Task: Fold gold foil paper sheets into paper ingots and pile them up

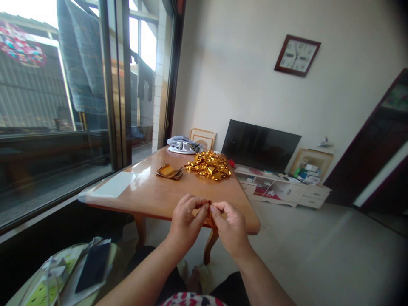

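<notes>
My left hand (185, 221) and my right hand (230, 227) meet in front of me, above the near edge of a wooden table (153, 193). Both pinch one small folded piece of gold foil paper (208, 208), mostly hidden by my fingers. Farther back on the table lies a heap of folded gold foil pieces (209, 165). To its left sits a small stack of flat gold sheets (169, 171).
A bundle of cloth (184, 145) lies at the table's far end. Beyond stand a television (259, 145) on a low white cabinet (280, 187) and a wall clock (297, 55). A sliding glass door (63, 110) runs along the left. Papers and a dark phone (92, 267) lie beside my left arm.
</notes>
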`<state>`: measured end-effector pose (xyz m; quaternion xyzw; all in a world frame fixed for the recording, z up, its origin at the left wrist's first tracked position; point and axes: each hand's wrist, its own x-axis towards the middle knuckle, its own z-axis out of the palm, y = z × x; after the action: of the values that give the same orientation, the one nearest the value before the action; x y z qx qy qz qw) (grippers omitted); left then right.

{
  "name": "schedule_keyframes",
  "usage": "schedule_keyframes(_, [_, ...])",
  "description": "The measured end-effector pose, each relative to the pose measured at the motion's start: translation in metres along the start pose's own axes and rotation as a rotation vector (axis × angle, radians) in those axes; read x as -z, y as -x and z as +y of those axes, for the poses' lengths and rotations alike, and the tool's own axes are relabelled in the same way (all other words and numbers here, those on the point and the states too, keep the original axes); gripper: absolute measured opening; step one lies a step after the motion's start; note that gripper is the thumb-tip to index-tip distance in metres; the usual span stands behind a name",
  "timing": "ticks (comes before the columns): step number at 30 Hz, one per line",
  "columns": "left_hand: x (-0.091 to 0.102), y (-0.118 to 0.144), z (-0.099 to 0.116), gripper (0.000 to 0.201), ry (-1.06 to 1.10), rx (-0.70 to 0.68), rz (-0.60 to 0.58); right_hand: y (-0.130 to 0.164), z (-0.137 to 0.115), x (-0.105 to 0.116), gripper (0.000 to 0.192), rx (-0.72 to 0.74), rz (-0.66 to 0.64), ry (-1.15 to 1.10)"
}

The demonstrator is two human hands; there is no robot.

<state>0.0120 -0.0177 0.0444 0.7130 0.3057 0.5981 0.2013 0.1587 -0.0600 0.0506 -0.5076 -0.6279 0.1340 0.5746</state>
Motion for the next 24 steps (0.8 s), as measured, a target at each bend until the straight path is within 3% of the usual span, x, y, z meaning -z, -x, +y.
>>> schedule_keyframes(24, [-0.0039,0.004,0.0038,0.009,0.005,0.016,0.026,0.0014,0.0014,-0.0007,0.018,0.096,0.033,0.092])
